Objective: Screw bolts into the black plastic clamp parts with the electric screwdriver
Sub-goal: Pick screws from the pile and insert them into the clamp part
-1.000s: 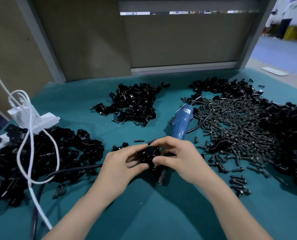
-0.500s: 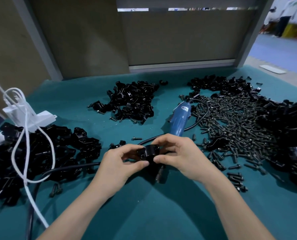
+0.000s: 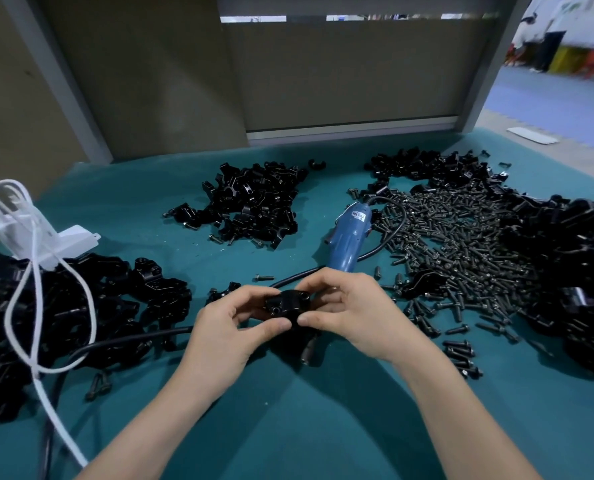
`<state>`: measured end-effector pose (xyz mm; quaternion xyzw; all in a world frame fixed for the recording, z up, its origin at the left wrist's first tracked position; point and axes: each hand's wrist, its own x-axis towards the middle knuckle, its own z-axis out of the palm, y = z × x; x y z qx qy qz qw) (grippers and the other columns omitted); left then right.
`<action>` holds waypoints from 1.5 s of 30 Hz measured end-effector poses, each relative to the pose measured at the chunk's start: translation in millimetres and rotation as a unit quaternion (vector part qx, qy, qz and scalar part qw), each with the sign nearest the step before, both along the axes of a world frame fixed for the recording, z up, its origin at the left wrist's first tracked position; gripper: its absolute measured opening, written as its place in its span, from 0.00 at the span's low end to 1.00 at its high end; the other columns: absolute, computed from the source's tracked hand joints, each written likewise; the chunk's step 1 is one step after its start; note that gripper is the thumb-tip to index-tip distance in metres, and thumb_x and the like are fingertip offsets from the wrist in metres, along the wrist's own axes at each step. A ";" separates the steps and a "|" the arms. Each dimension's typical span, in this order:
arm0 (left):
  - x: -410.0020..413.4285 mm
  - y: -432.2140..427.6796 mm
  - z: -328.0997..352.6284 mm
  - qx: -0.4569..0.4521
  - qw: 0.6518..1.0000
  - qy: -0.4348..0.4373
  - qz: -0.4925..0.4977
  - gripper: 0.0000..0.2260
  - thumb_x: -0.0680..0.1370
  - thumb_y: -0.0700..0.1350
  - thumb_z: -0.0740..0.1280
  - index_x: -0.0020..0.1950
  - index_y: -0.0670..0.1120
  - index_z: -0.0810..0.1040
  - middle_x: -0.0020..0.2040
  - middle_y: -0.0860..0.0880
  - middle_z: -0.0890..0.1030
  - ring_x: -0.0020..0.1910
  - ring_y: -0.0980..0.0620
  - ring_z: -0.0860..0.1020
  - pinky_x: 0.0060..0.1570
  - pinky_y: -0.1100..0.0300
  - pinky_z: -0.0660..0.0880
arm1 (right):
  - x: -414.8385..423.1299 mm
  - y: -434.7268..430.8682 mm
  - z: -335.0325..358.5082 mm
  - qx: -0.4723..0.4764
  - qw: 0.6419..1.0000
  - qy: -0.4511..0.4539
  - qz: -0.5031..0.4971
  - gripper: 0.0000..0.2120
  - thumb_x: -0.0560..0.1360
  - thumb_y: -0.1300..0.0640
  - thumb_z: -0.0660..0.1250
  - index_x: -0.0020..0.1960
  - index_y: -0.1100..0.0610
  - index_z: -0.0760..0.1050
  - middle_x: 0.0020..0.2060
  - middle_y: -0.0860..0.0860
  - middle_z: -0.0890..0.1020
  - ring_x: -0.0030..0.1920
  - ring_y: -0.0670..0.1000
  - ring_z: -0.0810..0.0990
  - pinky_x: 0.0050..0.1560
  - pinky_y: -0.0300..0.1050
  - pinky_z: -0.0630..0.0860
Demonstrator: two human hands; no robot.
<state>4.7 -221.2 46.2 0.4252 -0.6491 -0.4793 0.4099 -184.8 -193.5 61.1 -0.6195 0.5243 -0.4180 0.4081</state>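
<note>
I'd be squaring up the holes on the clamp part (image 3: 286,307) before reaching for the electric screwdriver (image 3: 349,237), which is lying just behind it near the middle of the bench (image 3: 323,427). The left hand (image 3: 229,329) and right hand (image 3: 356,317) are both pinching the part above the near-centre, fingers curling in narrow, thumbs pressing its front.

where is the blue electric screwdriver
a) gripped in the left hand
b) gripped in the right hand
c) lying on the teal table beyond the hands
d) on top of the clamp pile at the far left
C: the blue electric screwdriver lies on the teal table just beyond the hands, while the left hand and right hand together hold a black clamp part.
</note>
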 end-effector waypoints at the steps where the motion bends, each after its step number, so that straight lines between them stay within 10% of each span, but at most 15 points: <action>1: 0.4 -0.2 -0.2 0.006 1.000 0.003 -0.001 0.15 0.61 0.46 0.76 0.47 0.50 0.83 0.45 0.51 0.85 0.44 0.54 0.83 0.48 0.65 0.77 | 0.0 -0.1 -0.1 0.000 1.000 0.002 0.001 0.16 0.69 0.65 0.75 0.46 0.45 0.78 0.41 0.42 0.84 0.44 0.44 0.84 0.52 0.40 0.80; 35: -8.4 2.6 -1.5 -0.029 0.999 0.039 0.015 0.14 0.66 0.30 0.75 0.45 0.46 0.83 0.41 0.55 0.86 0.38 0.64 0.82 0.39 0.76 0.73 | -24.8 13.5 27.8 -0.007 0.997 0.055 -0.059 0.13 0.71 0.64 0.73 0.49 0.47 0.79 0.46 0.43 0.83 0.45 0.46 0.84 0.47 0.36 0.80; 40: -8.7 4.4 -0.1 -0.037 0.999 0.029 0.025 0.14 0.66 0.32 0.76 0.44 0.50 0.83 0.39 0.61 0.85 0.38 0.67 0.81 0.38 0.79 0.71 | -127.8 30.1 36.9 0.013 0.872 0.314 -0.375 0.05 0.74 0.63 0.70 0.45 0.53 0.81 0.41 0.48 0.83 0.41 0.46 0.80 0.48 0.39 0.80; 45: -10.0 7.4 1.2 -0.035 0.999 0.029 0.026 0.15 0.67 0.32 0.76 0.44 0.51 0.83 0.39 0.62 0.84 0.38 0.67 0.81 0.38 0.79 0.71 | -154.2 35.3 7.0 0.108 0.824 0.403 -0.384 0.06 0.75 0.66 0.66 0.43 0.57 0.79 0.43 0.56 0.82 0.45 0.57 0.80 0.49 0.48 0.78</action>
